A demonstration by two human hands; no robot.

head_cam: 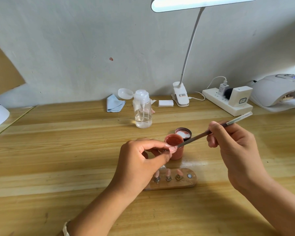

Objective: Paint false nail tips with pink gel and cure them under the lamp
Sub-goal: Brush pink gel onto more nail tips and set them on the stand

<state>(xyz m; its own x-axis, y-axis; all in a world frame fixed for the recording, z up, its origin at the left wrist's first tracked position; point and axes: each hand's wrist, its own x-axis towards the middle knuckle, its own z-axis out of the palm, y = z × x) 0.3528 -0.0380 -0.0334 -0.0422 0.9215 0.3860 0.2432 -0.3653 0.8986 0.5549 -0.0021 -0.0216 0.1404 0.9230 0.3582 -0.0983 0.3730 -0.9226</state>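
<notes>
Head view, centre of the frame: the left hand (pixel 140 160) pinches a single pink nail tip (pixel 173 149) between thumb and forefinger, just in front of the open pot of pink gel (pixel 174 150). The right hand (pixel 232 143) grips a slim brush (pixel 211 131) like a pen, and the brush's point touches the held tip at the pot's near rim. The pot's lid (pixel 183 133) lies upturned just behind the pot. Below the hands, a wooden holder (pixel 186 183) lies across the wooden table (pixel 58 150), with three pink tips (pixel 168 172) standing on small metal stands in a row. Farther back, a clear pump bottle (pixel 142 111) stands with its cap flipped open, between a folded blue cloth (pixel 115 103) and a stack of white pads (pixel 165 103). A clip-on desk lamp (pixel 180 97) stands against the wall, its lit head at the top edge. Right of it lies a white power strip (pixel 226 104), and the white curing lamp (pixel 276 89) sits at the right edge of the frame.
</notes>
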